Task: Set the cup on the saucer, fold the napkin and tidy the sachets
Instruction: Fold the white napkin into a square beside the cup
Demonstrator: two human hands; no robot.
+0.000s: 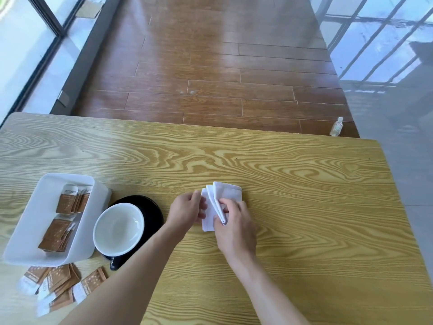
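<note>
A white napkin (228, 193) lies partly folded in the middle of the wooden table (304, 184). My right hand (234, 227) pinches its folded layers near the lower edge. My left hand (187, 211) holds the napkin's left side. A cup with a white inside (118, 228) stands on a black saucer (153, 212) to the left. A white rectangular tray (99, 195) at the far left holds several brown sachets (62, 221). More brown sachets (58, 285) lie loose on the table in front of the tray.
The table's far edge runs across the view, with brown wooden floor (210, 66) beyond it. A small clear bottle (336, 127) stands on the floor past the table's far right corner. Glass panels line the left and right sides.
</note>
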